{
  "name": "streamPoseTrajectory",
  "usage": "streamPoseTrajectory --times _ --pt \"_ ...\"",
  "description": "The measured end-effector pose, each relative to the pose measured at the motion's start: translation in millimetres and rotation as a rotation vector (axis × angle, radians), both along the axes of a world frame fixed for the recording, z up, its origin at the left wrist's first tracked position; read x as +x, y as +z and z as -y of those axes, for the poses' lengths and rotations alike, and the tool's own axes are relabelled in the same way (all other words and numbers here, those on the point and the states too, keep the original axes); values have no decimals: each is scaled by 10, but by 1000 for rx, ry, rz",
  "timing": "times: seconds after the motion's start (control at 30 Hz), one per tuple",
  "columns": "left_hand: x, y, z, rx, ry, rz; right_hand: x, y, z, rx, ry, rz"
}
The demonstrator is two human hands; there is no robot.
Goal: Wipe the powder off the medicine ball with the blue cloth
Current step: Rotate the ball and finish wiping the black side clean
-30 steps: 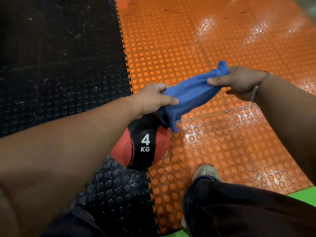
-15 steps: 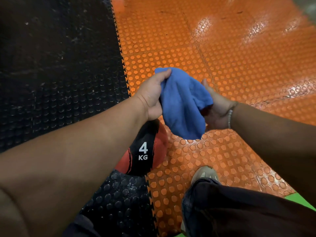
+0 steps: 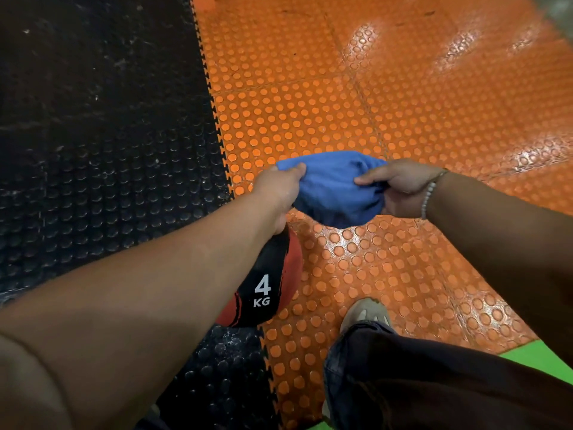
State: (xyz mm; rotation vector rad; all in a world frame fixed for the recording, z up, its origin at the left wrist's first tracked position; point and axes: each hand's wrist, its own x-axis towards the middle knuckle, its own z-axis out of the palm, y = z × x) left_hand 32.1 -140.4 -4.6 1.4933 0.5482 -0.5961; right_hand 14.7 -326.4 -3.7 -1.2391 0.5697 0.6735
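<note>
Gathering the blue cloth (image 3: pixel 331 190) into a pad above the orange floor mat (image 3: pixel 310 103), left hand (image 3: pixel 279 187) and right hand (image 3: pixel 400 187) each gripping an end in curled fingers, while the medicine ball (image 3: pixel 266 290) sits on the floor beneath the left forearm; wiping apparently not begun, next move calls for lowering the cloth onto it.

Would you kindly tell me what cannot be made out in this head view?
Head view:
Medicine ball: left side hidden behind the left forearm, so any powder cannot be judged.
Blue cloth: underside hidden by its own folds.
Left hand, right hand: grip partly hidden inside the cloth.
</note>
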Motion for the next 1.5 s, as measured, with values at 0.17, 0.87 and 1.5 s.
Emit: streamPoseTrajectory --times 0.17,0.87,1.5 --pt "-10 -103 2 125 -19 -19 39 -93 104 -320 -159 -10" --pt "310 12 165 826 -1099 461 40 21 301 -1307 748 321" --pt "660 -981 833 1048 -1727 402 -128 -1304 396 -1415 748 234"
